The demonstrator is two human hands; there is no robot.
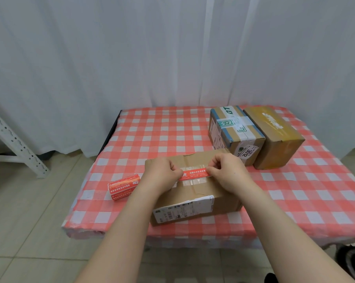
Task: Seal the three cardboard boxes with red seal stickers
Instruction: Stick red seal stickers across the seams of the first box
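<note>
A flat brown cardboard box (195,203) lies at the near middle of the table, with clear tape across its top and a white shipping label on its near side. A red seal sticker (195,173) stretches across the box top. My left hand (161,172) pinches the sticker's left end and my right hand (226,171) pinches its right end. A stack of red seal stickers (124,186) lies on the cloth left of the box. Two more boxes stand at the far right: one with green and white tape (233,131), one wrapped in yellowish tape (274,137).
The table wears a red and white checked cloth (152,129). A white curtain hangs behind it. A white perforated metal frame (15,144) stands on the tiled floor at the left. A dark object (350,260) sits on the floor at the lower right.
</note>
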